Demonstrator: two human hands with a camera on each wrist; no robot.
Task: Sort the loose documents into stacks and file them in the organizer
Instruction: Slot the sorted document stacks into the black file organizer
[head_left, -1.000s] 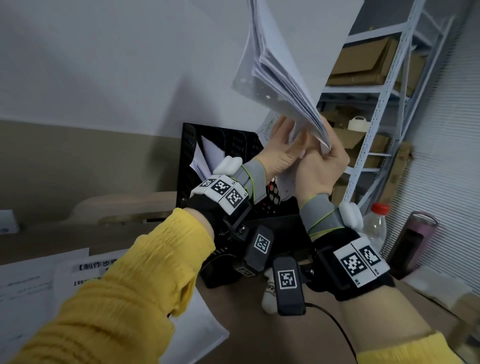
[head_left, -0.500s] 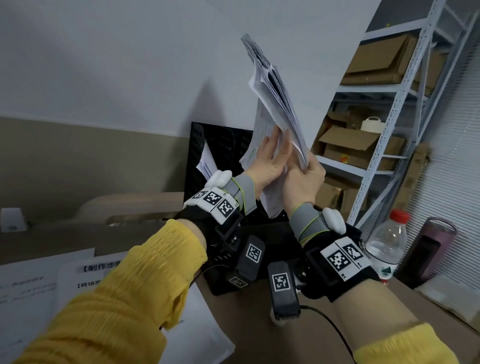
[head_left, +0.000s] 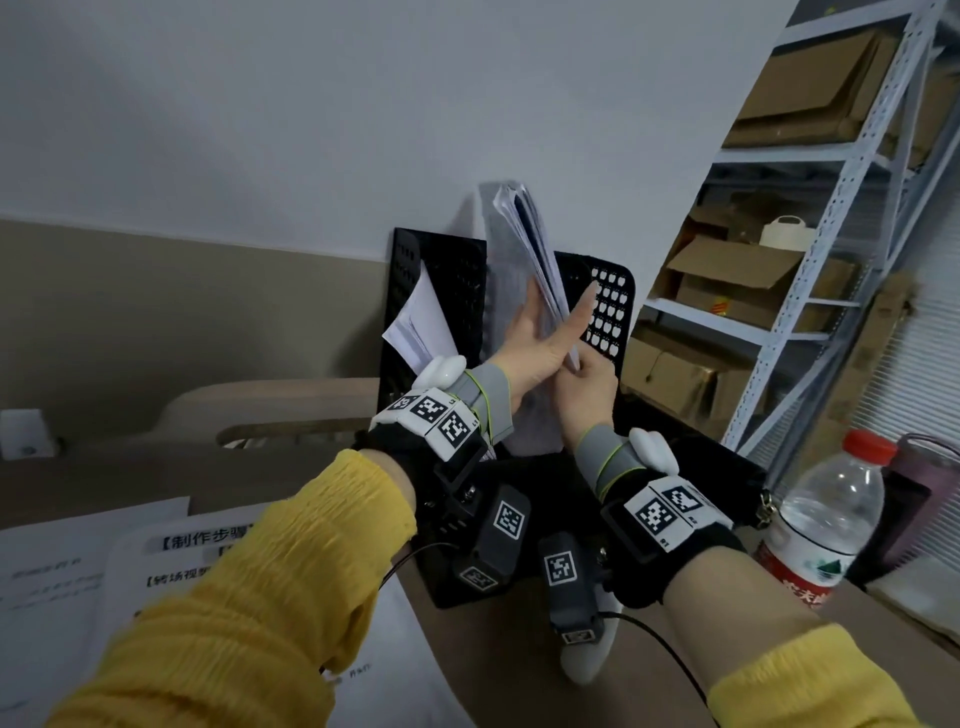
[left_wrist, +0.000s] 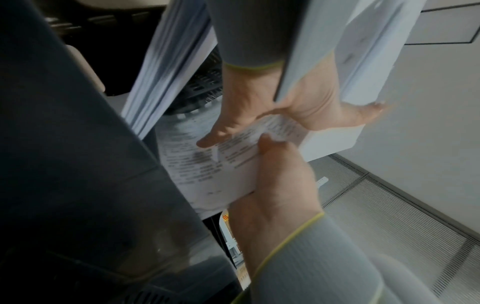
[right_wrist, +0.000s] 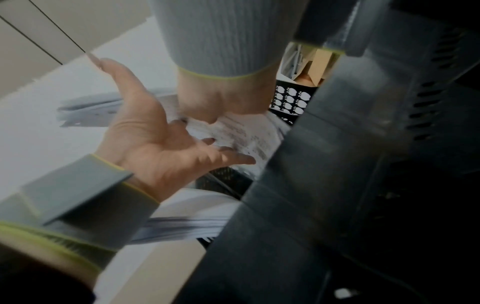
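Lowered since the earlier frames, our sheaf of documents (head_left: 524, 270) now stands upright at the black mesh organizer (head_left: 470, 291), no longer raised against the wall.

Item: one sheaf, many sheets, its top edges fanned.
Item: one organizer, with one lot of white papers (head_left: 423, 325) leaning in its left compartment; we cannot tell which compartment the sheaf is over.
Item: two hands, both at the sheaf's lower part. Our left hand (head_left: 535, 351) lies flat against the sheets, fingers straight, thumb stretched up and to the right. Our right hand (head_left: 584, 387) sits just below, fingers curled, pinching the sheaf's lower edge.
Item: loose printed sheets (head_left: 156, 561), at least two, on the surface at left.
Item: one water bottle (head_left: 826, 514), red cap, at right.
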